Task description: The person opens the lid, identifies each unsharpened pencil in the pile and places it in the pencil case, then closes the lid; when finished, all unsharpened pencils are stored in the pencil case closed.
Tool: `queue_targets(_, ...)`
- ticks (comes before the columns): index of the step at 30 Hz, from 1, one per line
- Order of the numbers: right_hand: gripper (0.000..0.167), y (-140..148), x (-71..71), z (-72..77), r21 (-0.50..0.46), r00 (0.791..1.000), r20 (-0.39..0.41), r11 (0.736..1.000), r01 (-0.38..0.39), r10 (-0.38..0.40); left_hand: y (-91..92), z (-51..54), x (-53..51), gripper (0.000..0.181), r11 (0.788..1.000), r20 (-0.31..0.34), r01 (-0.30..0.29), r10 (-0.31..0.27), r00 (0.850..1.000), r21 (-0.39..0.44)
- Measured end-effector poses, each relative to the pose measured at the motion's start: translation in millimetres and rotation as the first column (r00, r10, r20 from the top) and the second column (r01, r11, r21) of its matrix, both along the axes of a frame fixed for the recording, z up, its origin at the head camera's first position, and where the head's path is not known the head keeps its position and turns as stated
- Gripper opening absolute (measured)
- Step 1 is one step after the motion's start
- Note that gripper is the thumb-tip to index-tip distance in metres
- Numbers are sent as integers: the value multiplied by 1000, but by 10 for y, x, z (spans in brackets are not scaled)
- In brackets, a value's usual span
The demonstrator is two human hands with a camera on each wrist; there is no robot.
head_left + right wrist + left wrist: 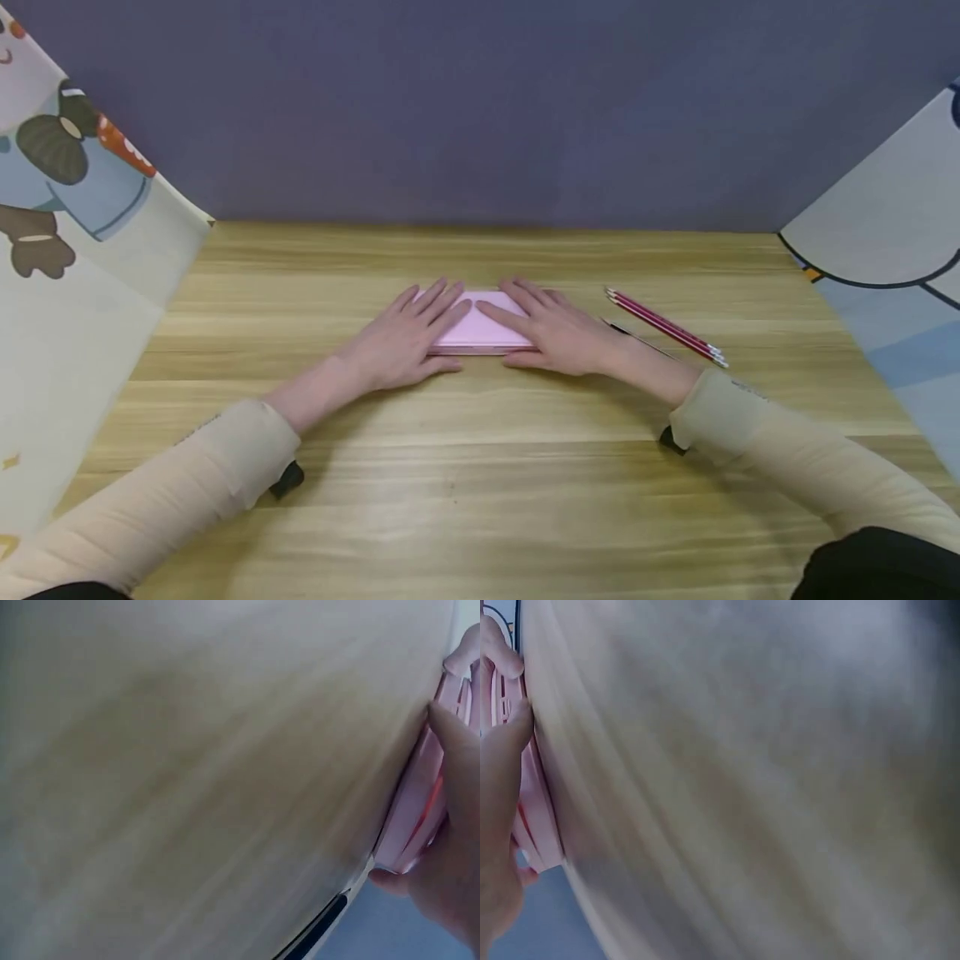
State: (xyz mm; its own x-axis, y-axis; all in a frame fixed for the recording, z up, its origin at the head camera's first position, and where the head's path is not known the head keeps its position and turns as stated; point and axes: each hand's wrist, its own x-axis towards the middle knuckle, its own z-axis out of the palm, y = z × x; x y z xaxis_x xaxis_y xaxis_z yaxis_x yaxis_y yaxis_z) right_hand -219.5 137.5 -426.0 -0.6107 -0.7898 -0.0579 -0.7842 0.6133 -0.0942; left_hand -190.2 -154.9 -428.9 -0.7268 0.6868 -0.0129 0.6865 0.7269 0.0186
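A flat pink pencil case [480, 325] lies lengthwise on the table, its lid down. My left hand [408, 337] rests over its left end, fingers spread and straight across the lid, thumb along the near edge. Over the right end, my right hand [558, 329] lies in the same way, thumb at the near side. The two index fingertips come close together on the lid. In the left wrist view, the near side of the pencil case [541, 817] shows beside the left thumb. The right wrist view has the case's side [412, 799] beside the right thumb.
Red-striped pencils [663, 327] lie slanted to the right of the right hand. A thin black pen-like stick [637, 337] lies partly behind the right forearm. The wooden table [465, 483] meets a dark blue panel [487, 117] at the back, with printed panels at both sides.
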Motion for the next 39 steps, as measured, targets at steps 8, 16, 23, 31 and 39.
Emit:
queue_targets(8, 74, -50, -44, -46, -2, 999, -33, 1000, -15, 14, -31, -24, -4, 76, 1000, -33, -7, 7, 999, -9)
queue_targets(16, 73, -86, -87, -64, 15, 1000, -17, 1000, -12, 12, -69, -70, -40, 74, 1000, -48, -4, 3, 999, -15)
queue_targets(23, 71, -78, -104, -115, 41, 999, -26, 999, -23, 24, -57, -122, -35, 71, 1000, -54, -7, 5, 999, -22)
queue_targets(31, 72, -97, -170, -81, 44, 998, -52, 998, -33, 35, -49, -97, -87, 70, 999, -72, -18, 15, 997, -34)
queue_targets(39, 82, -12, -230, 6, 30, 998, 54, 999, 35, -36, -93, -37, -139, 78, 999, -13, -33, 32, 999, -28)
